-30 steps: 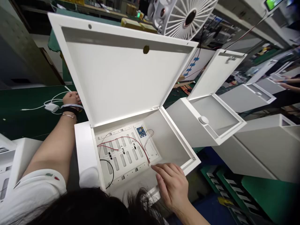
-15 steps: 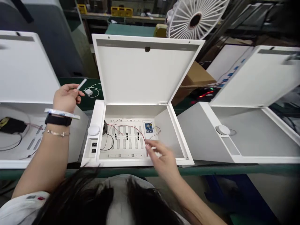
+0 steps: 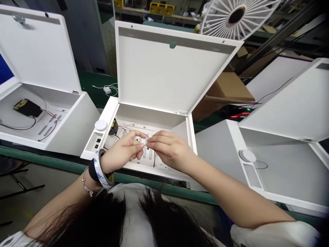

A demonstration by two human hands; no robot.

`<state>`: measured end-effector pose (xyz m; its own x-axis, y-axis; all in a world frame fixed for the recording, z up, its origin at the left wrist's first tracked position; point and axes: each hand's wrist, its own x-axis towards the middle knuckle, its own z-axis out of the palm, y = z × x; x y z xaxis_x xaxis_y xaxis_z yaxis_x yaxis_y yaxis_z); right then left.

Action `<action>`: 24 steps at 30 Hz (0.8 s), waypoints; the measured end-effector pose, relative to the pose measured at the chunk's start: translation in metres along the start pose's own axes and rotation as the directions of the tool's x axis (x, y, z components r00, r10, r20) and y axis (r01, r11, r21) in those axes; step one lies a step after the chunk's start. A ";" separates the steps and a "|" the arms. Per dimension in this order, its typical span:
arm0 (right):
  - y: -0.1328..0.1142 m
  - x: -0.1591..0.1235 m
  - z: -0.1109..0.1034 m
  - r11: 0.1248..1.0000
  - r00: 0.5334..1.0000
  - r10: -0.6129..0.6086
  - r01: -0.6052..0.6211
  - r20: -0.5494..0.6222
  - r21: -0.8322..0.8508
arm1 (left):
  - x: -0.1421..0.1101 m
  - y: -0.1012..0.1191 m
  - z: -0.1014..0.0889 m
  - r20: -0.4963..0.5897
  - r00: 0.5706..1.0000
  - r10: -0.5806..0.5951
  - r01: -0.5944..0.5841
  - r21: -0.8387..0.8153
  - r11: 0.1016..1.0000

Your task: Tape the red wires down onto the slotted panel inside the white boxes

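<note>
Above one white cabinet [image 3: 164,72], left hand [image 3: 119,154], right hand [image 3: 171,149], half-curled, fingertips [image 3: 142,145] meeting, hold unclear

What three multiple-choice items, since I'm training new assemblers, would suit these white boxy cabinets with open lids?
1. Where is the round white disc on the middle cabinet?
A. On the left ledge
B. On the right rim
C. On the floor

2. How many open white cabinets show?
A. Two
B. Three
C. Five

3. How does the middle cabinet's lid stand?
A. Shut
B. Raised open
C. Taken off

Answers:
1. A: the disc sits on the ledge left of the inner panel.
2. B: the left cabinet, the middle one and the right cabinet all stand open.
3. B: the lid rises up behind the box.
</note>
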<state>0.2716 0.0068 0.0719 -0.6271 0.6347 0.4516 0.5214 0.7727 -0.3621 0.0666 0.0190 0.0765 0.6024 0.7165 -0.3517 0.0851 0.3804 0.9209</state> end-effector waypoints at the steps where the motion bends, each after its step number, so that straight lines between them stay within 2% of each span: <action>1: 0.003 0.001 0.001 0.999 0.998 0.034 -0.033 0.054 -0.022 | 0.001 -0.003 0.000 -0.016 1.000 -0.004 0.004 -0.008 1.000; 3: 0.015 0.004 0.007 0.987 0.975 0.154 -0.143 0.161 -0.078 | 0.000 -0.012 -0.002 -0.138 0.989 0.048 -0.039 0.069 0.997; 4: 0.023 0.005 0.013 0.969 0.948 0.239 -0.220 0.211 -0.112 | -0.003 -0.018 -0.004 -0.254 0.959 0.123 -0.080 0.171 0.982; 5: 0.034 0.007 0.021 0.940 0.904 0.336 -0.305 0.264 -0.152 | -0.007 -0.024 -0.007 -0.380 0.895 0.234 -0.115 0.311 0.944; 6: 0.047 0.008 0.031 0.901 0.844 0.432 -0.385 0.319 -0.201 | -0.012 -0.029 -0.010 -0.483 0.792 0.373 -0.125 0.471 0.874; 7: 0.060 0.009 0.043 0.855 0.766 0.518 -0.448 0.380 -0.261 | -0.017 -0.035 -0.015 -0.528 0.686 0.500 -0.101 0.612 0.785; 8: 0.074 0.009 0.056 0.808 0.676 0.589 -0.486 0.442 -0.333 | -0.022 -0.041 -0.020 -0.520 0.614 0.594 -0.069 0.715 0.696; 9: 0.087 0.008 0.069 0.774 0.592 0.633 -0.489 0.499 -0.402 | -0.026 -0.047 -0.025 -0.481 0.586 0.652 -0.046 0.784 0.619; 11: 0.108 0.004 0.097 0.733 0.457 0.678 -0.467 0.575 -0.494 | -0.032 -0.057 -0.034 -0.367 0.624 0.690 -0.045 0.864 0.501; 12: 0.115 0.000 0.110 0.725 0.412 0.686 -0.461 0.600 -0.512 | -0.034 -0.062 -0.038 -0.314 0.652 0.690 -0.049 0.891 0.452; 14: 0.123 -0.009 0.133 0.714 0.362 0.691 -0.478 0.626 -0.512 | -0.035 -0.069 -0.044 -0.241 0.693 0.679 -0.045 0.926 0.374; 16: 0.125 -0.022 0.153 0.707 0.348 0.692 -0.503 0.633 -0.497 | -0.035 -0.073 -0.046 -0.210 0.716 0.666 -0.039 0.940 0.339; 19: 0.128 -0.043 0.172 0.703 0.347 0.693 -0.519 0.632 -0.486 | -0.036 -0.075 -0.046 -0.212 0.729 0.651 -0.045 0.934 0.354; 24: 0.144 -0.068 0.185 0.730 0.426 0.669 -0.534 0.609 -0.427 | -0.037 -0.074 -0.046 -0.221 0.725 0.652 -0.051 0.927 0.371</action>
<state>0.2826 0.0760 -0.1617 -0.2712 0.7922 -0.5467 0.9625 0.2212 -0.1570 0.0020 -0.0085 0.0139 0.3169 0.8969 0.3083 0.7368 -0.4375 0.5155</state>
